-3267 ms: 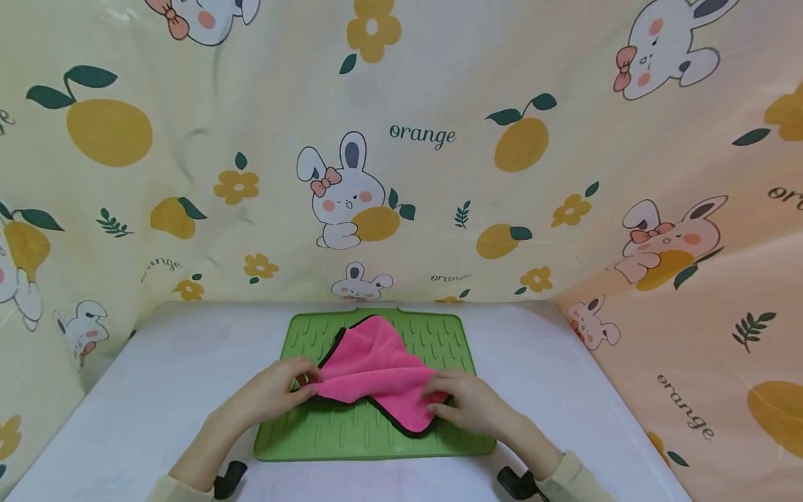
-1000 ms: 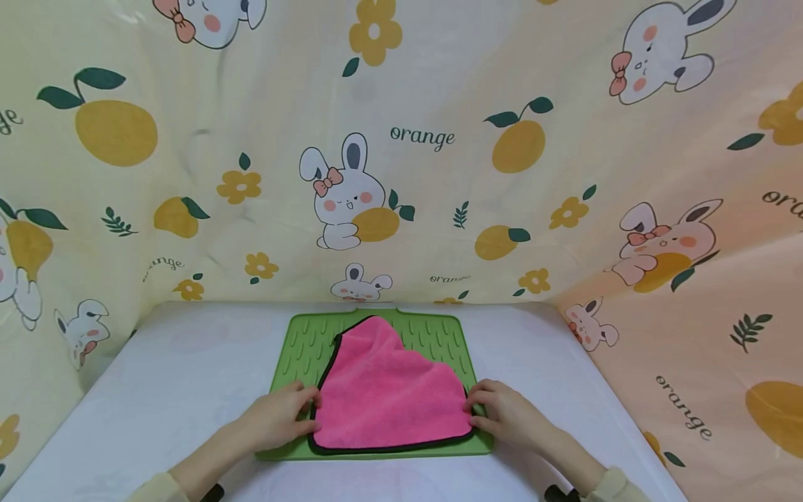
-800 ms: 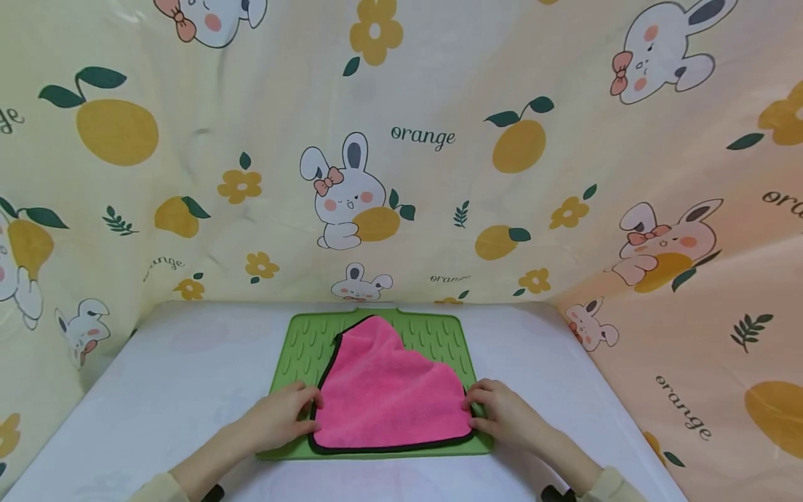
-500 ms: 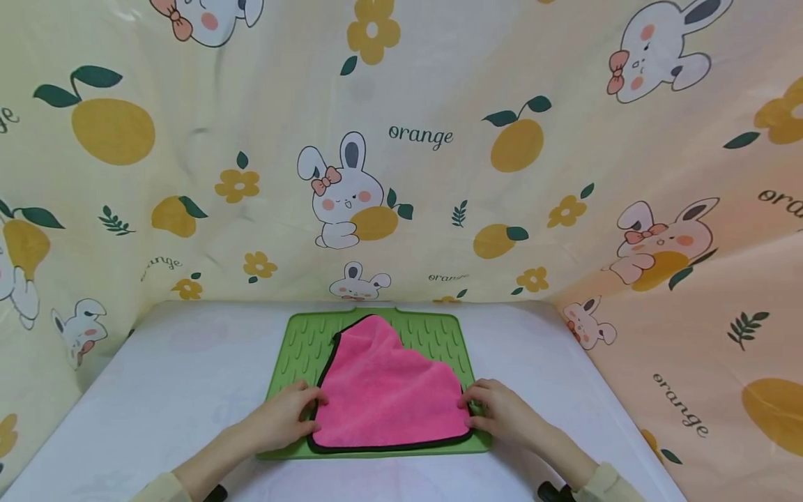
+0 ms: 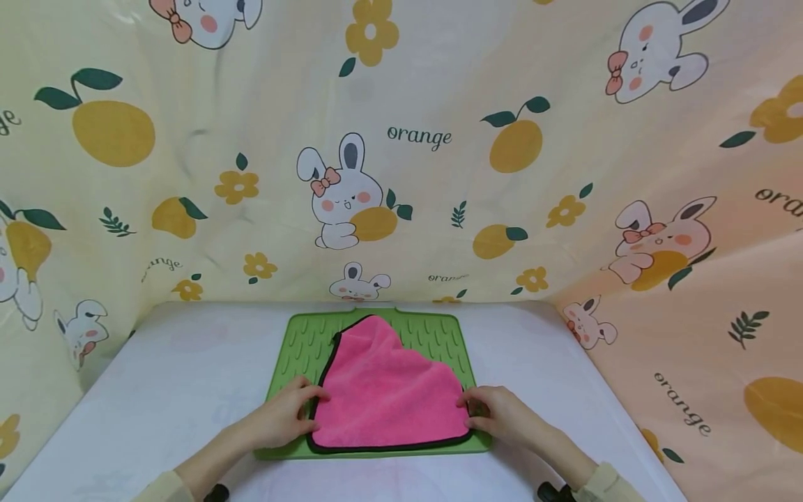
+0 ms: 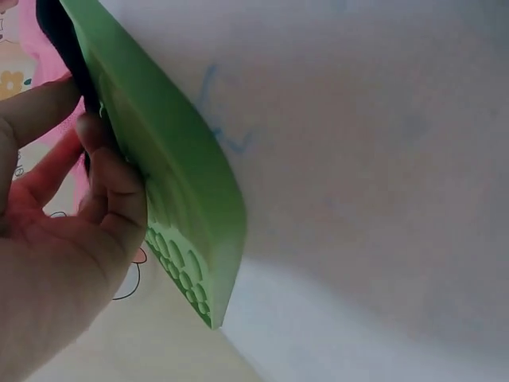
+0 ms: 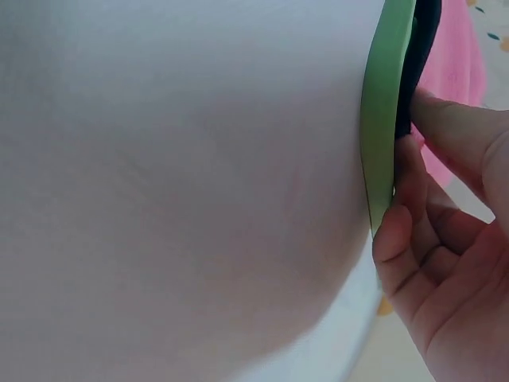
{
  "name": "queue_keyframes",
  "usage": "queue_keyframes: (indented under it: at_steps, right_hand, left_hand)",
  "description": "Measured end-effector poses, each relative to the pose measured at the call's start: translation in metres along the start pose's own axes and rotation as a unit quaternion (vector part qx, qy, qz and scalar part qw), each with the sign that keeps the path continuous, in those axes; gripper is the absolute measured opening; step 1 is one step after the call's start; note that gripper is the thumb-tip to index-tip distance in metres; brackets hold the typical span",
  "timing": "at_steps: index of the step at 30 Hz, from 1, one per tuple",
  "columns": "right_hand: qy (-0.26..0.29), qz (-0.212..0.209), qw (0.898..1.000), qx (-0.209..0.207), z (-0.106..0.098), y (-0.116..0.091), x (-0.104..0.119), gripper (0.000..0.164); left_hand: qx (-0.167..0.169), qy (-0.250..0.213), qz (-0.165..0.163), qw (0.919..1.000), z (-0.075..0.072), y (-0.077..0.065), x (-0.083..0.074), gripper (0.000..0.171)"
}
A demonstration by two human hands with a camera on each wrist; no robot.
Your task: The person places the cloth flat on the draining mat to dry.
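Note:
A pink cloth (image 5: pixel 389 401) with a black border lies over a green mat (image 5: pixel 302 348) in the head view. Its front edge is nearly straight; the far right part is rumpled and folded in. My left hand (image 5: pixel 281 417) pinches the cloth's left edge near the front corner. On the opposite side, my right hand (image 5: pixel 505 415) pinches the right edge. In the left wrist view, thumb and finger meet at the black border (image 6: pixel 65 44), just above the mat. The right wrist view has the thumb on the pink side and curled fingers beside the mat's rim (image 7: pixel 380 119).
The mat rests on a white table (image 5: pixel 188 369), with white surface on both sides and in front. Behind and to the sides hangs a yellow sheet (image 5: pixel 426 181) printed with rabbits and oranges. Black straps (image 5: pixel 555 492) show at the wrists.
Earlier the cloth was bunched across the mat's middle with the hands closer together. Since then its front part has spread flat toward me and the hands moved apart. The last second shows only slight finger shifts.

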State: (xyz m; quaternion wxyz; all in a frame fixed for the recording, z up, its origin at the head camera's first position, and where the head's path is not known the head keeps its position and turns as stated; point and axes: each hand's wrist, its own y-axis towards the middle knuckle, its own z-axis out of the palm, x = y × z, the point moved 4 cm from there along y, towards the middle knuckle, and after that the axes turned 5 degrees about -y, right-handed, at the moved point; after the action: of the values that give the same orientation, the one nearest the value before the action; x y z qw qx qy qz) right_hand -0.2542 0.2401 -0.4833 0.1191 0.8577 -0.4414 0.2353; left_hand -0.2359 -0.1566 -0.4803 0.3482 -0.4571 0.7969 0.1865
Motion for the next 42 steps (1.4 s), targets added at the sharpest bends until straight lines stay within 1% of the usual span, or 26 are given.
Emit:
queue_keyframes:
  at_steps: [3, 5, 9, 13, 16, 20, 23, 28, 35, 38, 42]
  right_hand:
    - [0.003, -0.007, 1.000, -0.002, 0.001, 0.000, 0.002, 0.021]
    - [0.005, -0.008, 1.000, -0.003, 0.002, -0.001, 0.003, 0.020]
    - [0.005, -0.003, 1.000, -0.007, 0.002, 0.000, 0.005, 0.019]
    - [0.003, 0.001, 1.000, -0.012, 0.002, -0.001, 0.007, 0.019]
    - [0.010, 0.008, 1.000, -0.009, 0.002, -0.003, 0.008, 0.019]
    - [0.036, 0.015, 0.999, -0.001, 0.003, -0.006, 0.007, 0.019]
    - [0.051, 0.018, 0.999, 0.005, 0.004, -0.007, 0.005, 0.019]
    - [0.056, 0.020, 0.998, 0.010, 0.004, -0.006, 0.003, 0.021]
    - [0.056, 0.001, 0.998, 0.014, -0.002, -0.004, 0.006, 0.018]
    - [0.043, -0.011, 0.999, -0.001, -0.010, -0.002, 0.008, 0.015]
    - [0.023, -0.039, 0.998, -0.033, -0.023, 0.006, 0.012, 0.011]
  left_hand:
    - [0.012, 0.009, 0.014, 0.9998, 0.001, 0.002, 0.000, 0.036]
    - [0.022, 0.007, 0.016, 0.9996, 0.001, 0.002, 0.000, 0.033]
    - [0.034, -0.012, 0.004, 0.9993, -0.001, 0.002, 0.003, 0.027]
    - [0.032, -0.034, -0.008, 0.9989, -0.007, 0.001, 0.008, 0.025]
    - [0.034, -0.039, -0.005, 0.9987, -0.010, -0.001, 0.009, 0.026]
    - [0.043, -0.030, 0.002, 0.9986, -0.010, -0.001, 0.012, 0.027]
    - [0.043, -0.022, 0.003, 0.9988, -0.008, -0.001, 0.013, 0.028]
    - [0.036, -0.017, 0.001, 0.9992, -0.010, -0.002, 0.011, 0.028]
    - [0.021, 0.008, -0.013, 0.9997, -0.013, -0.004, 0.009, 0.026]
    - [0.003, 0.015, -0.013, 0.9998, -0.017, -0.003, 0.008, 0.023]
    - [-0.032, 0.018, 0.005, 0.9993, -0.026, 0.005, 0.005, 0.021]
